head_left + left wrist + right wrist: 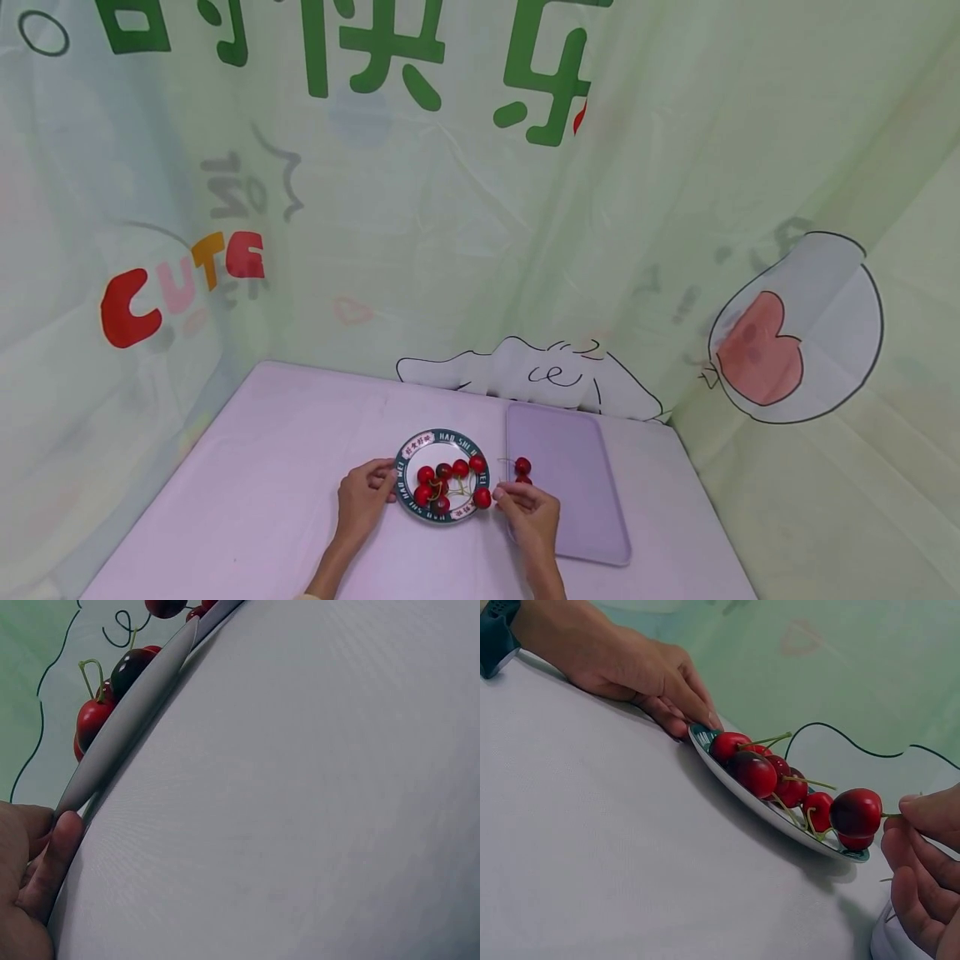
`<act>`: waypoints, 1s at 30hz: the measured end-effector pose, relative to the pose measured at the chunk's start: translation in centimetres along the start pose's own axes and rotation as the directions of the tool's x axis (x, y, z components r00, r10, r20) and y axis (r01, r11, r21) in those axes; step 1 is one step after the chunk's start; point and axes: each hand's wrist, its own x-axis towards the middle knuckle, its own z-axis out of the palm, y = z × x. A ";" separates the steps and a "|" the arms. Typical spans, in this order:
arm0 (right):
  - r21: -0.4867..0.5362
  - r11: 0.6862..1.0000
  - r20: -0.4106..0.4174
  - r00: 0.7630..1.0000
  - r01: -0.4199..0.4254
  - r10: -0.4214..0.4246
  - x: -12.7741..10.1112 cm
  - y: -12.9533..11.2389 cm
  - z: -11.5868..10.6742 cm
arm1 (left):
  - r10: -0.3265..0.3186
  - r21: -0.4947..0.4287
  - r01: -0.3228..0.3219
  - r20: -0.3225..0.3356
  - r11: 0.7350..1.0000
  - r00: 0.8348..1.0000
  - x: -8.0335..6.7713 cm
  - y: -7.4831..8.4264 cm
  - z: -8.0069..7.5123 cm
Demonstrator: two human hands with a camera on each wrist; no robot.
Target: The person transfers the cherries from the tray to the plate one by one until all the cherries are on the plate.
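A round plate (435, 453) with a dark green lettered rim bears several red cherries (426, 475), some with green stems. My left hand (364, 495) pinches the plate's left edge between thumb and fingers, as the left wrist view also shows. On the other side, my right hand (536, 512) pinches the stem of one dark red cherry (855, 813). That cherry hangs over the plate's right rim, close to the other cherries. In the right wrist view it partly covers another cherry (855, 842) behind it.
A light purple tray (573, 500) lies right of the plate, under my right hand's side. Near its left edge sit cherries (522, 466), partly hidden by that hand. Printed curtains (465, 250) hang behind the pale table (300, 433) and at both sides.
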 end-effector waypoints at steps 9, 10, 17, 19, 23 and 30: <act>0.016 0.998 0.041 0.997 0.063 -0.064 0.8 1.7 0.7 | -0.003 0.000 0.003 0.000 1.000 1.000 -0.1 0.3 0.0; 0.010 0.998 0.042 0.997 0.058 -0.058 0.9 1.8 0.7 | -0.005 0.001 0.005 -0.001 1.000 1.000 -0.1 0.3 0.0; -0.044 0.999 0.048 0.999 0.020 -0.018 0.6 1.0 1.3 | 0.000 0.008 0.000 -0.005 1.000 1.000 -0.1 0.2 0.0; -0.058 0.998 0.059 0.998 0.023 -0.020 0.5 0.9 1.5 | 0.003 0.005 -0.003 -0.004 1.000 1.000 0.0 0.2 -0.1; -0.062 0.998 0.075 0.997 0.027 -0.022 0.3 0.7 1.8 | 0.003 0.004 -0.003 -0.004 1.000 1.000 -0.1 0.3 -0.1; -0.102 0.995 0.103 0.995 0.021 -0.011 0.5 0.7 2.3 | -0.005 0.006 0.005 -0.003 1.000 1.000 -0.2 0.3 -0.1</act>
